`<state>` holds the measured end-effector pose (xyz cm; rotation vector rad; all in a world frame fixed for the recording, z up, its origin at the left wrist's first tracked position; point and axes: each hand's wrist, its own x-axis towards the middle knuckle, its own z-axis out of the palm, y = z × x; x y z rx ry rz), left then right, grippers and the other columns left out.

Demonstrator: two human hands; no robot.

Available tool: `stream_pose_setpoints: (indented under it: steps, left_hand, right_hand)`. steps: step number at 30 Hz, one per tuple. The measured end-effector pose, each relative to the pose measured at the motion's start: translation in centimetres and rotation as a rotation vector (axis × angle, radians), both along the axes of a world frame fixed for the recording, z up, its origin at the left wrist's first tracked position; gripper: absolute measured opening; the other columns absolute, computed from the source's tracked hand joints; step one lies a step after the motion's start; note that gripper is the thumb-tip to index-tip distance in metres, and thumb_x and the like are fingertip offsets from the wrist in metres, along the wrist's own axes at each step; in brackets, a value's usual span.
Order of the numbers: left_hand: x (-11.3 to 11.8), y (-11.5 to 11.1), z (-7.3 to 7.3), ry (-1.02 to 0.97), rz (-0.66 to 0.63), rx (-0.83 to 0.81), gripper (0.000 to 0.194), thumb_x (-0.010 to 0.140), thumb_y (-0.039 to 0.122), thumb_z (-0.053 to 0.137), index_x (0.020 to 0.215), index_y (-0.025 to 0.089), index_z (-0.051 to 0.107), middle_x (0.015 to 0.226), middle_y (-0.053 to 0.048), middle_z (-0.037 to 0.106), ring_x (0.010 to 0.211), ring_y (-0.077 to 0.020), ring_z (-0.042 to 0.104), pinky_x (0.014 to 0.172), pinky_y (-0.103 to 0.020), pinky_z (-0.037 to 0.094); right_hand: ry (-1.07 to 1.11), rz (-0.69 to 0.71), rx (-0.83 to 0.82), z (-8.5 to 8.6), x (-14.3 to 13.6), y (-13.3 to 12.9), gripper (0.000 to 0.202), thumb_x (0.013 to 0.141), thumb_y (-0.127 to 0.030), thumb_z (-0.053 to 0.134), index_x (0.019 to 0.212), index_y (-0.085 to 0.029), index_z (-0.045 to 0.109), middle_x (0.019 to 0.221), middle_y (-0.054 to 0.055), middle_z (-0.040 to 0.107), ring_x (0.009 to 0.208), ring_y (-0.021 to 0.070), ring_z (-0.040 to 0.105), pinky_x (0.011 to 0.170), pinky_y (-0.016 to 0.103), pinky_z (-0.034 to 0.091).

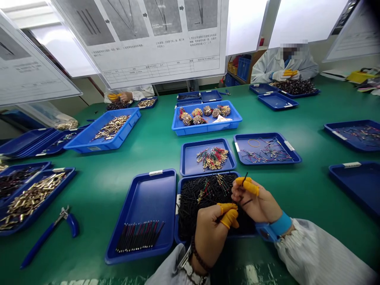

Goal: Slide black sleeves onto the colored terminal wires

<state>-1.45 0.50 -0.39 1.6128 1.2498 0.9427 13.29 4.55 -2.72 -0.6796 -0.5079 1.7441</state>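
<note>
Both hands are over a blue tray [179,227] heaped with short black tubes [190,209]. My right hand [263,204], with yellow finger cots and a blue wrist strap, pinches a thin black tube [245,179] between its fingertips. Another dark piece lies along its lower fingers. My left hand [212,233] is closed in a pinch just left of it; whatever lies between its yellow-tipped fingers is hidden. Small bundles of coloured wires with metal ends [204,190] rest on the tubes. On the left, a blue tray [151,194] has a row of black-sleeved pieces [139,236].
Behind are a tray of coloured wires with gold ends [212,158] and a tray of loose wires [267,150]. Blue-handled cutters [49,235] lie left, near metal parts [35,198]. Printed sheets [160,39] hang ahead. A co-worker [285,67] sits across the green table.
</note>
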Motion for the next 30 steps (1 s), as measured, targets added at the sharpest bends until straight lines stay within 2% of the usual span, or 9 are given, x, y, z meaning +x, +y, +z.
stream_pose_setpoints:
  steps: [4, 25, 30]
  left_hand:
    - [0.09, -0.09, -0.06, 0.059, -0.066, 0.01, 0.024, 0.082, 0.018, 0.056, 0.061, 0.014, 0.067, 0.06, -0.002, 0.066, 0.055, -0.0106, 0.058, 0.053, -0.018, 0.041]
    - [0.2, -0.15, -0.41, 0.119, -0.041, 0.011, 0.026, 0.083, 0.023, 0.056, 0.061, 0.014, 0.066, 0.059, -0.004, 0.066, 0.054, -0.0118, 0.057, 0.051, -0.019, 0.041]
    - [0.07, -0.23, -0.37, 0.102, -0.026, 0.034, 0.025, 0.083, 0.021, 0.055, 0.06, 0.014, 0.066, 0.058, -0.003, 0.065, 0.053, -0.0115, 0.057, 0.051, -0.019, 0.041]
  right_hand:
    - [0.036, 0.078, 0.008, -0.08, -0.47, -0.21, 0.014, 0.072, -0.033, 0.068, 0.078, -0.02, 0.07, 0.072, 0.003, 0.062, 0.059, 0.0132, 0.051, 0.058, 0.028, 0.043]
    - [0.035, 0.119, 0.004, 0.53, -0.56, -0.47, 0.014, 0.073, -0.032, 0.066, 0.074, -0.019, 0.069, 0.065, 0.002, 0.056, 0.058, 0.0134, 0.047, 0.057, 0.027, 0.039]
    - [0.019, 0.148, 0.008, 0.67, -0.76, -0.7, 0.014, 0.068, -0.031, 0.071, 0.071, -0.018, 0.071, 0.064, 0.002, 0.057, 0.059, 0.0133, 0.049, 0.059, 0.026, 0.04]
